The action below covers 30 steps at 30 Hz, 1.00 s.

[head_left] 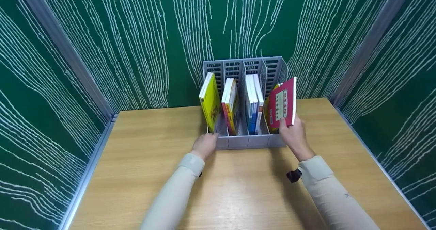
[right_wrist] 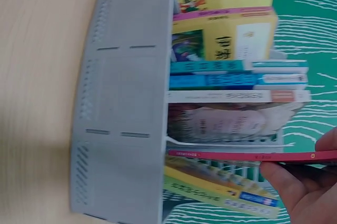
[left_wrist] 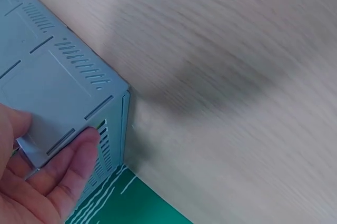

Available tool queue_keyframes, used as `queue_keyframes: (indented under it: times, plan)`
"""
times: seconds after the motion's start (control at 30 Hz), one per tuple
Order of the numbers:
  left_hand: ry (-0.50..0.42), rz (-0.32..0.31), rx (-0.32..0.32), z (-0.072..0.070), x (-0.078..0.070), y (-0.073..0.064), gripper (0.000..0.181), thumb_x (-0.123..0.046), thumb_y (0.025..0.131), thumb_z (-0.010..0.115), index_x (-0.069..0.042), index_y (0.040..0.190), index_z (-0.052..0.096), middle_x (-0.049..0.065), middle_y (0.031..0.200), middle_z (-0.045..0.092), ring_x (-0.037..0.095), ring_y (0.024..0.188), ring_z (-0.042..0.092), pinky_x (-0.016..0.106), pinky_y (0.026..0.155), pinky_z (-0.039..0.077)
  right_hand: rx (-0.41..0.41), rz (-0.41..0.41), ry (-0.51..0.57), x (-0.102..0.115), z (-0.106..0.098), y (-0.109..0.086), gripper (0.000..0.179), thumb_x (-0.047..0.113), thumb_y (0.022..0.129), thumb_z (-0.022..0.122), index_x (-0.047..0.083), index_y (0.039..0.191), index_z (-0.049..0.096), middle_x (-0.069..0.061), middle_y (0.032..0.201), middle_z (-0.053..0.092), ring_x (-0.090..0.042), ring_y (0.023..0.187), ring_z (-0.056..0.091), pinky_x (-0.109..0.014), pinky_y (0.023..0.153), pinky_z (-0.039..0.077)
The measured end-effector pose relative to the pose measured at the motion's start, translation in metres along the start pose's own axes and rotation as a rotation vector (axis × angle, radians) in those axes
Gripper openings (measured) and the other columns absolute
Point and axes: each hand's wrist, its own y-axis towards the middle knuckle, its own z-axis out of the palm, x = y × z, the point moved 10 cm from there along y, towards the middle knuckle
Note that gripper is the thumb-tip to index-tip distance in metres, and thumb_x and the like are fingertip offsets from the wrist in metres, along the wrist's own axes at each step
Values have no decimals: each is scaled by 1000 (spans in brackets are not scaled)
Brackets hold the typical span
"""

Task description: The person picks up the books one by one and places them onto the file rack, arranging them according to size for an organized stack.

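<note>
A grey book rack (head_left: 238,142) with upright dividers stands at the back of the table. My left hand (head_left: 205,145) grips its front left corner; in the left wrist view, the thumb (left_wrist: 20,123) lies on the front panel and the fingers (left_wrist: 79,163) curl round the side edge. A thin red book (head_left: 283,102) is pinched in my right hand (head_left: 295,134), thumb on the cover. In the right wrist view, the red book (right_wrist: 237,155) has its lower end in the end compartment, beside yellow books (right_wrist: 221,190).
Other compartments hold a yellow-green book (head_left: 211,102), a pink-and-yellow pair of books (head_left: 230,107) and white-and-blue books (head_left: 253,104). Behind the rack rises a green wall with white lines (head_left: 136,46). Grey posts (head_left: 371,43) frame the wooden table (head_left: 153,148).
</note>
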Motion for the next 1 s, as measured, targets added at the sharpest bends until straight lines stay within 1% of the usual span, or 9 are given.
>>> queue_keyframes:
  times: [0.17, 0.27, 0.37, 0.47, 0.53, 0.63, 0.77, 0.9, 1.0]
  plan:
    - [-15, 1, 4, -1, -1, 0, 27, -6, 111, 51, -1, 117, 76, 19, 101, 81, 36, 89, 80, 48, 73, 68, 23, -9, -55, -8, 12, 10, 53, 4, 105, 50, -12, 156, 44, -40, 152, 54, -57, 139, 58, -68, 113, 52]
    - [-16, 9, -1, -3, -2, 0, 25, -4, 110, 51, -1, 112, 76, 18, 99, 81, 35, 87, 81, 47, 72, 68, 56, 5, -58, -13, 20, 17, 55, 2, 104, 49, -13, 157, 42, -41, 154, 52, -57, 142, 56, -68, 116, 49]
    - [-23, 19, -16, -5, -3, -1, 24, -3, 108, 52, 0, 110, 76, 19, 98, 81, 36, 86, 81, 49, 71, 67, 112, 54, -77, -19, 30, 24, 60, 2, 106, 47, -9, 164, 34, -38, 163, 44, -55, 150, 48, -67, 122, 43]
    - [-33, 28, -30, -8, -3, -2, 23, -3, 107, 53, 0, 108, 76, 20, 96, 81, 38, 86, 80, 51, 71, 66, 154, 89, -108, -23, 40, 31, 64, 1, 106, 46, -6, 167, 29, -34, 168, 39, -53, 155, 41, -66, 127, 36]
    - [-35, 31, -36, -9, -2, -2, 23, -2, 107, 54, 0, 109, 76, 20, 96, 81, 38, 85, 80, 51, 71, 66, 177, 111, -115, -26, 44, 36, 65, 0, 107, 46, -4, 168, 28, -32, 170, 36, -51, 158, 38, -65, 129, 33]
    - [-31, 33, -34, -9, -2, -1, 24, -2, 107, 53, -1, 111, 77, 19, 97, 81, 37, 86, 80, 50, 72, 66, 195, 134, -114, -30, 49, 43, 64, -1, 106, 46, -4, 168, 29, -32, 170, 37, -49, 159, 37, -63, 131, 31]
    - [-23, 39, -32, -8, -2, 0, 24, -3, 108, 53, -1, 113, 77, 19, 97, 81, 36, 86, 80, 49, 72, 66, 208, 146, -147, -36, 53, 51, 62, -1, 107, 46, -7, 166, 30, -34, 168, 39, -50, 157, 39, -63, 130, 33]
    - [-18, 37, -21, -5, -1, 0, 26, -4, 109, 52, -2, 118, 77, 18, 100, 81, 35, 88, 80, 49, 74, 66, 196, 110, -210, -37, 55, 58, 56, 2, 107, 46, -13, 160, 39, -38, 159, 49, -51, 150, 49, -62, 126, 40]
    - [-17, 27, -11, -2, 1, 0, 27, -4, 110, 52, -2, 121, 76, 18, 102, 81, 35, 90, 80, 48, 75, 67, 191, 118, -233, -39, 55, 61, 52, 4, 107, 47, -16, 156, 43, -39, 154, 53, -51, 144, 55, -61, 123, 45]
